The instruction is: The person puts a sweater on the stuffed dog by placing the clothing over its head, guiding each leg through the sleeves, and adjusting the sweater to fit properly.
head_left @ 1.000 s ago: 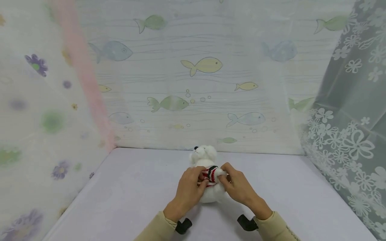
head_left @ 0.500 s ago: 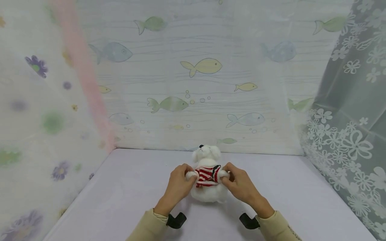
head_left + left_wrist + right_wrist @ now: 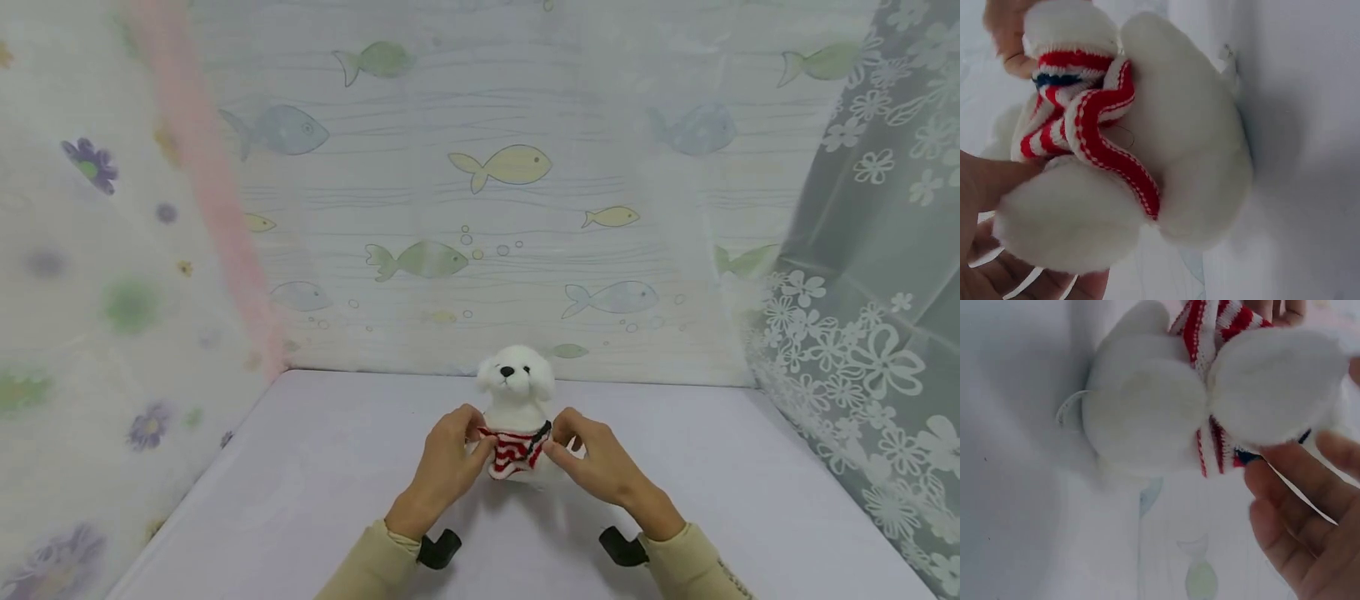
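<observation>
A white plush dog [image 3: 515,408] sits upright on the table between my hands, its black-nosed face toward me. It wears a red and white striped knit sweater [image 3: 513,451] with a dark band at one side. My left hand [image 3: 450,454] grips the dog's side, thumb on the knit by its arm. In the left wrist view the fingers pass behind a plush arm [image 3: 1069,215]. My right hand [image 3: 596,460] holds the opposite side at the sweater's edge. The right wrist view shows its fingers [image 3: 1300,497] round the other plush arm [image 3: 1275,384], the thumb mostly out of frame.
A white-covered table [image 3: 337,433] runs back to a fish-print curtain [image 3: 405,200]. Flowered sheets hang at the left [image 3: 97,317] and the right [image 3: 862,325]. Black curved mounts [image 3: 438,550] sit under both wrists.
The dog's head has come forward from tilted back to facing me. My left hand has moved left off the sweater's front to the dog's side. The right hand has barely shifted.
</observation>
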`<act>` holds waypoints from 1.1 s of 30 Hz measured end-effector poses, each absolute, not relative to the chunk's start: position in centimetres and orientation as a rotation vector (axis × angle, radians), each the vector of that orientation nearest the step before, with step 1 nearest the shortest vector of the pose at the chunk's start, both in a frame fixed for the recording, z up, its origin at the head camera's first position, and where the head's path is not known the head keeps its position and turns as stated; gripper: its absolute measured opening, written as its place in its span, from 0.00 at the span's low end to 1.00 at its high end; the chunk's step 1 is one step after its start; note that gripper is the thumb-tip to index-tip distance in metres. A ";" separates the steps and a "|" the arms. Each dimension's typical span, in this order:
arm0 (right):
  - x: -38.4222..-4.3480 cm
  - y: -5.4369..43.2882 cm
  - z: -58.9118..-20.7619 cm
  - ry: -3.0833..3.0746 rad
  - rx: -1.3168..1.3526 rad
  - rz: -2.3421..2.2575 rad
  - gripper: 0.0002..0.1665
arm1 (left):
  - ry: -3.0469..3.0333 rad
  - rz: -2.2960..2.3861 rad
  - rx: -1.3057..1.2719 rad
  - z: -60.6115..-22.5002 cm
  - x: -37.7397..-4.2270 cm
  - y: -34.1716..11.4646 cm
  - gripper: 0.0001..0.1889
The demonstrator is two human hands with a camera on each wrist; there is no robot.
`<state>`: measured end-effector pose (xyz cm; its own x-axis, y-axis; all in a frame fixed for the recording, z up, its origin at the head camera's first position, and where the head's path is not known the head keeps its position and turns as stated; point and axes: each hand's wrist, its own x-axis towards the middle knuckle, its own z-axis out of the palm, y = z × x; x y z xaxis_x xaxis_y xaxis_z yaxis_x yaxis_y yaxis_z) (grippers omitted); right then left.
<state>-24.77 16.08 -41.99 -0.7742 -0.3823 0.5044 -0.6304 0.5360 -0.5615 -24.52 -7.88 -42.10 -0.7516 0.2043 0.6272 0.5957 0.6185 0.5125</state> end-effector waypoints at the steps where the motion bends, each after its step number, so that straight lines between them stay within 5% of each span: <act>1: -24.8 16.0 -42.0 -2.448 0.828 1.065 0.05 | -2.327 -0.983 -0.657 -42.1 -24.5 -7.9 0.11; 4: -24.9 15.9 -42.1 -2.411 0.843 0.979 0.08 | -2.352 -0.925 -0.740 -42.2 -24.5 -7.8 0.16; 11: -24.7 16.1 -42.0 -2.423 0.970 0.859 0.14 | -2.378 -0.832 -0.857 -42.1 -24.2 -7.7 0.09; 18: -24.4 15.9 -41.7 -2.441 1.036 0.742 0.09 | -2.271 -0.761 -0.942 -42.2 -24.3 -7.5 0.11; 33: -24.6 14.5 -42.5 -2.260 0.827 0.654 0.10 | -2.243 -0.790 -0.756 -42.3 -24.1 -6.8 0.11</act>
